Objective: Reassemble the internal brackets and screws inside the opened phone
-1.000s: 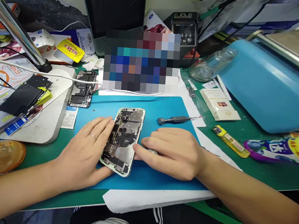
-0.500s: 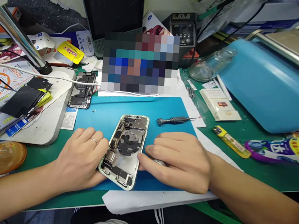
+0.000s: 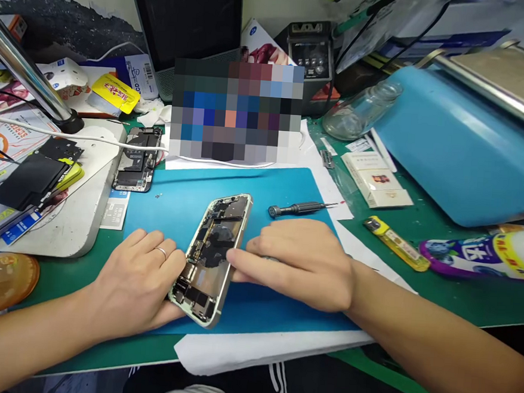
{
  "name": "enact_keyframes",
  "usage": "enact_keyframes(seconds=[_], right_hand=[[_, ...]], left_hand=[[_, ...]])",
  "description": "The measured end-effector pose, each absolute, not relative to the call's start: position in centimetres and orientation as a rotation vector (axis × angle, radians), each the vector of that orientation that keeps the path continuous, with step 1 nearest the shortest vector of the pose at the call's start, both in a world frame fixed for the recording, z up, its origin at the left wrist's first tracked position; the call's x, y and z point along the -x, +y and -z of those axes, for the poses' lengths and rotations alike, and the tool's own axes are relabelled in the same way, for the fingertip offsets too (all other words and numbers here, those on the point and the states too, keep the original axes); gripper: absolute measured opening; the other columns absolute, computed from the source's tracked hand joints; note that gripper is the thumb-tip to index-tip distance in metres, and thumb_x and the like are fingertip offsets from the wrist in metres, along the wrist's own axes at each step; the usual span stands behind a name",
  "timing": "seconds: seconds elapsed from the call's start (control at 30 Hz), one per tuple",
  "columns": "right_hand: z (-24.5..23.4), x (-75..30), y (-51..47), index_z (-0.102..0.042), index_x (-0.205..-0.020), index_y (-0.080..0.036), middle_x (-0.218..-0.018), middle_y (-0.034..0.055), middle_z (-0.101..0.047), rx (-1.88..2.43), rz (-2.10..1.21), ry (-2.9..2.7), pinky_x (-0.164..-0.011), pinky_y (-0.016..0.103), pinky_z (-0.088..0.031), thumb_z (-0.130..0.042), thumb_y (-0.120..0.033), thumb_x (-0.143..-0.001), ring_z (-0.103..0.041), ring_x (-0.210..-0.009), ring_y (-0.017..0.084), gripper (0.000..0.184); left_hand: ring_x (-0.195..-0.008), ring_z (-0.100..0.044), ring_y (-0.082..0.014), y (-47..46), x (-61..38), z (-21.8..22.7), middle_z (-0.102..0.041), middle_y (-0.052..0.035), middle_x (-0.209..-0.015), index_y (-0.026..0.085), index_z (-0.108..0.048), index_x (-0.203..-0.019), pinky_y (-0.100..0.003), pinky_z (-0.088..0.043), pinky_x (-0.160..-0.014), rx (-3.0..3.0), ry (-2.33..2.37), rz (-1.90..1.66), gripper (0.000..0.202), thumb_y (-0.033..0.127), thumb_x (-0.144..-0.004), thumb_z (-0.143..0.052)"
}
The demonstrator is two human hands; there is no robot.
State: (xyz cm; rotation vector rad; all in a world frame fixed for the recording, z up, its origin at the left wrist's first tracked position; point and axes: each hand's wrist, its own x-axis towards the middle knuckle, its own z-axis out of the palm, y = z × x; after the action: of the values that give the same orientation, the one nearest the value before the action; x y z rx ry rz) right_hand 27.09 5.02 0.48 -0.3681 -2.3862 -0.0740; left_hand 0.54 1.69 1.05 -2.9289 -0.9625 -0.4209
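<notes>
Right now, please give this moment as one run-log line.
left hand: holds opened silver-framed phone, left edge | right hand: fingertips on its right edge | phone: on blue work mat | black screwdriver: beyond, untouched

Opened phone [image 3: 210, 259] on mat [image 3: 284, 189], screwdriver [image 3: 299, 209] behind it.

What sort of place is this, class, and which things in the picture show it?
Probably a phone repair bench: an opened phone on a blue mat, a screwdriver beside it.

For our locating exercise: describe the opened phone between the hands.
On the blue rectangular work mat, the opened silver-framed phone lies between the left hand and right hand. Unlike the darker opened phone off the mat's far-left corner, both hands touch it.
</notes>
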Motion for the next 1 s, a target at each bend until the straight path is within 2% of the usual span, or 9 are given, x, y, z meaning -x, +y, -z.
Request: enact_keyframes(seconds=[0.17,0.4,0.7,1.0], right_hand=[[-0.7,-26.7,5.5,-0.063,-0.109,-0.010,-0.068,-0.0007,-0.066,0.414,0.061,-2.265,-0.053,0.026,-0.041,-0.060,-0.022,-0.104,-0.062,-0.059,0.011,0.014],[-0.8,-26.4,5.6,-0.062,-0.116,-0.012,-0.078,0.0008,-0.074,0.566,0.114,-2.271,-0.062,0.022,-0.050,-0.058,-0.017,-0.104,-0.071,-0.070,0.010,0.014],[-0.7,-27.5,6.0,-0.060,-0.108,-0.014,-0.078,0.0021,-0.076,0.508,0.065,-2.330,-0.060,0.023,-0.049,-0.053,-0.020,-0.106,-0.070,-0.065,0.011,0.009],[-0.3,-28.2,6.7,-0.058,-0.104,-0.018,-0.076,-0.0003,-0.075,0.496,0.064,-2.406,-0.057,0.022,-0.049,-0.053,-0.020,-0.106,-0.072,-0.063,0.011,0.005]], left_hand=[[-0.063,-0.037,-0.0191,2.1,-0.4,-0.8,-0.051,-0.0010,-0.069,0.020,-0.049,-0.076,-0.036,-0.026,-0.061,3.037,-0.933,0.485,0.032,0.028,-0.105,-0.038],[-0.065,-0.040,-0.0184,2.3,-0.4,-0.6,-0.051,0.0011,-0.070,0.021,-0.046,-0.081,-0.033,-0.029,-0.061,3.060,-0.964,0.489,0.023,0.022,-0.104,-0.043],[-0.067,-0.040,-0.0218,2.1,-0.3,-0.7,-0.052,-0.0039,-0.077,0.019,-0.048,-0.084,-0.036,-0.028,-0.063,3.004,-1.109,0.415,0.022,0.018,-0.102,-0.036],[-0.070,-0.040,-0.0229,2.0,-0.3,-0.7,-0.051,-0.0048,-0.079,0.019,-0.050,-0.084,-0.037,-0.028,-0.064,3.026,-1.167,0.384,0.027,0.029,-0.105,-0.036]])
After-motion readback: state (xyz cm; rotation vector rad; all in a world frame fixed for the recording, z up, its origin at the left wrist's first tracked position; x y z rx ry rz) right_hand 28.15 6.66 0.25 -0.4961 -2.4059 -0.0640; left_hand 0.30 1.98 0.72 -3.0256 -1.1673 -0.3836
